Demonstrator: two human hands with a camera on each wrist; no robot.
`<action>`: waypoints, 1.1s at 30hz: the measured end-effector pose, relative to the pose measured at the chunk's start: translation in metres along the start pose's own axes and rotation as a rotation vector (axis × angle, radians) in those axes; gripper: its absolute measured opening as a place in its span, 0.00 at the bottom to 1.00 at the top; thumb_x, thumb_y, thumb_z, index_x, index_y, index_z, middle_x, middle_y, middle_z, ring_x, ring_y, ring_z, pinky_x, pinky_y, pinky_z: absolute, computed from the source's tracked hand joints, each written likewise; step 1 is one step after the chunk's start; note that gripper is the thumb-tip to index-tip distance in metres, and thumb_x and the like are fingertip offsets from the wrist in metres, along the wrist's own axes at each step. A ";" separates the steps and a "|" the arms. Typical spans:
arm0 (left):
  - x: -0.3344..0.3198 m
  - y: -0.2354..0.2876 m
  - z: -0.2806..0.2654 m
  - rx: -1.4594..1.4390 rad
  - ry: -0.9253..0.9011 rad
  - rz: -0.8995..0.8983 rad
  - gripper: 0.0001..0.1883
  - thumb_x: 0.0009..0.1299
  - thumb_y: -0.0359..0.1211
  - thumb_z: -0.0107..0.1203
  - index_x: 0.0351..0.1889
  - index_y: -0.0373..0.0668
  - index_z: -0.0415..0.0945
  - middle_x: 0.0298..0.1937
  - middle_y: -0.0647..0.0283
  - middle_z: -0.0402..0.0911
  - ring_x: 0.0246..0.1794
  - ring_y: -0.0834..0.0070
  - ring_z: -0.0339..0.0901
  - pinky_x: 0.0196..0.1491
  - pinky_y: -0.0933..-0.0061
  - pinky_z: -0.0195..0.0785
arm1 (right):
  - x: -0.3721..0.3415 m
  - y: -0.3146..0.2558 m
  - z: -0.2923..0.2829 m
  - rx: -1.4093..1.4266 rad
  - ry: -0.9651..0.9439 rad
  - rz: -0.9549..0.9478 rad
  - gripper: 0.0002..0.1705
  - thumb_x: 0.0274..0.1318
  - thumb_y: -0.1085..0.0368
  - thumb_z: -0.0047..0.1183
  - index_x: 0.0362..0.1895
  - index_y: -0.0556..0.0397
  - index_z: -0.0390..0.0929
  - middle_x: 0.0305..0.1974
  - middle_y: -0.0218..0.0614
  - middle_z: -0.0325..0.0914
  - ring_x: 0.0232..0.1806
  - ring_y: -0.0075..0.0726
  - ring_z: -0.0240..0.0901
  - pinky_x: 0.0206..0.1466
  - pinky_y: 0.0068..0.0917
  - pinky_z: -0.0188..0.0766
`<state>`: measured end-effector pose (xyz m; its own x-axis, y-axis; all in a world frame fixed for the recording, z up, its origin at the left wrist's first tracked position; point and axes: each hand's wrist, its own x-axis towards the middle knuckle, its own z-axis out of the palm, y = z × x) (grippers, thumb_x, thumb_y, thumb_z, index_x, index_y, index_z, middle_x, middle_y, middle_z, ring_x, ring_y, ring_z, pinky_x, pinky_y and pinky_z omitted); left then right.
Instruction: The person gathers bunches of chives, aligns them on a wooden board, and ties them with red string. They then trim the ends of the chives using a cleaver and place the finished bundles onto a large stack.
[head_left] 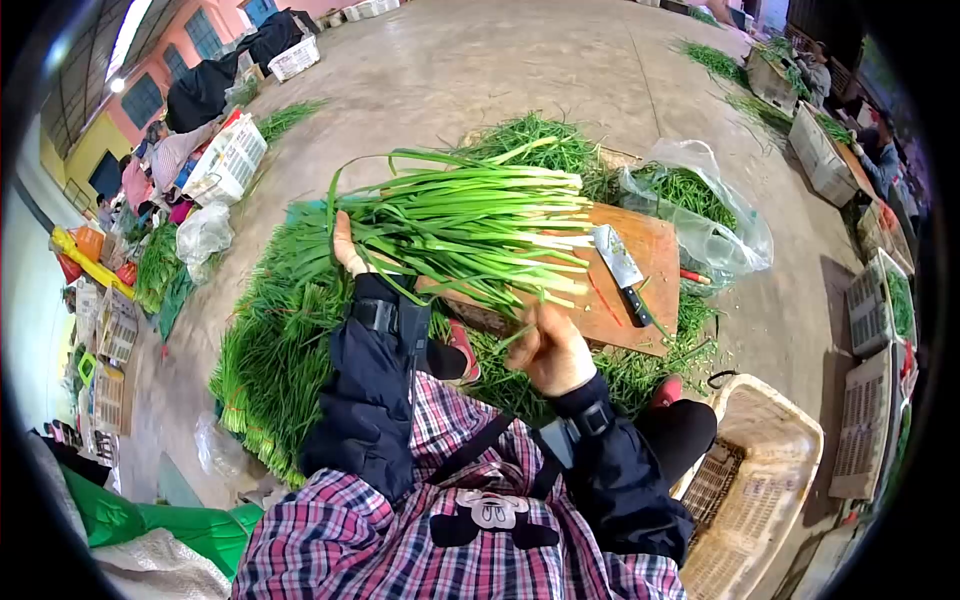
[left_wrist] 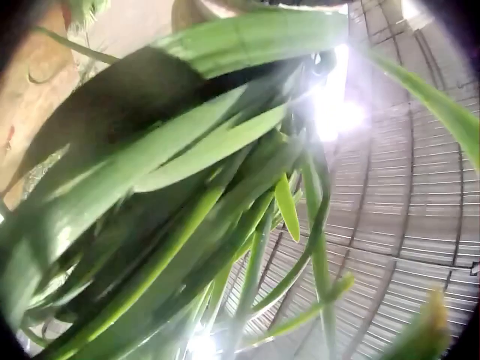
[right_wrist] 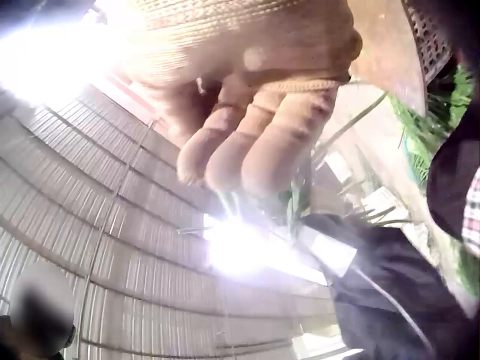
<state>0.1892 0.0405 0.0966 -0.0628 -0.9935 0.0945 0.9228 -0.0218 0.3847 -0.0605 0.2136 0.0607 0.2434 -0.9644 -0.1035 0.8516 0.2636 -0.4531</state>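
My left hand point(head_left: 346, 244) holds a large bunch of garlic chives point(head_left: 460, 225) at its leafy end, with most of the fingers hidden by the leaves. The pale stem ends point right, over a wooden cutting board point(head_left: 640, 258). Broad green leaves point(left_wrist: 217, 142) fill much of the left wrist view. Below the stems, my right hand point(head_left: 552, 350) pinches a thin green chive leaf between thumb and fingers. Its curled fingers point(right_wrist: 277, 146) show in the right wrist view. A cleaver point(head_left: 620, 262) with a black handle lies on the board, right of the stems.
Piled chives point(head_left: 280, 350) lie at the left, with more greens point(head_left: 540, 140) behind the board. A clear plastic bag point(head_left: 745, 225) of greens stands at the right. Near my right leg is a plastic basket point(head_left: 775, 460). White crates point(head_left: 228, 160) and other people are farther off.
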 end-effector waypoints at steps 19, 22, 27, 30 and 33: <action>0.005 0.014 -0.003 0.006 0.038 0.028 0.22 0.59 0.44 0.57 0.45 0.37 0.75 0.44 0.52 0.80 0.41 0.54 0.77 0.46 0.48 0.71 | -0.046 -0.064 0.036 -2.131 0.169 -1.100 0.10 0.45 0.64 0.57 0.36 0.42 0.77 0.17 0.31 0.71 0.20 0.37 0.71 0.23 0.32 0.66; 0.005 0.012 -0.003 0.019 0.073 0.036 0.23 0.58 0.44 0.58 0.45 0.37 0.75 0.44 0.52 0.80 0.40 0.54 0.78 0.45 0.49 0.72 | -0.015 -0.057 0.034 -2.468 0.127 -1.080 0.11 0.48 0.63 0.52 0.39 0.42 0.74 0.17 0.27 0.69 0.19 0.33 0.70 0.20 0.33 0.65; 0.001 0.008 -0.007 0.022 0.040 0.018 0.23 0.59 0.45 0.57 0.46 0.38 0.74 0.44 0.51 0.79 0.41 0.52 0.77 0.45 0.47 0.72 | 0.011 -0.047 0.035 -2.586 0.032 -1.224 0.14 0.47 0.62 0.50 0.42 0.42 0.72 0.20 0.27 0.70 0.23 0.32 0.71 0.23 0.33 0.66; -0.002 0.002 -0.008 0.026 0.147 0.019 0.23 0.58 0.46 0.58 0.45 0.38 0.74 0.44 0.51 0.79 0.40 0.52 0.77 0.45 0.46 0.72 | 0.010 -0.047 0.037 -2.491 0.028 -1.234 0.13 0.45 0.61 0.54 0.39 0.42 0.73 0.20 0.27 0.69 0.24 0.34 0.70 0.24 0.33 0.65; 0.006 0.003 -0.022 0.009 0.182 0.018 0.24 0.58 0.46 0.58 0.46 0.39 0.74 0.45 0.51 0.79 0.41 0.52 0.76 0.46 0.45 0.71 | -0.005 -0.051 0.042 -2.215 -0.077 -1.191 0.13 0.41 0.63 0.61 0.36 0.43 0.76 0.21 0.30 0.72 0.24 0.38 0.70 0.26 0.35 0.64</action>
<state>0.2000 0.0315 0.0781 0.0239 -0.9975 -0.0661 0.9195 -0.0040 0.3930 -0.0855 0.2064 0.1210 0.3086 -0.6144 0.7262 -0.8367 -0.5384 -0.1000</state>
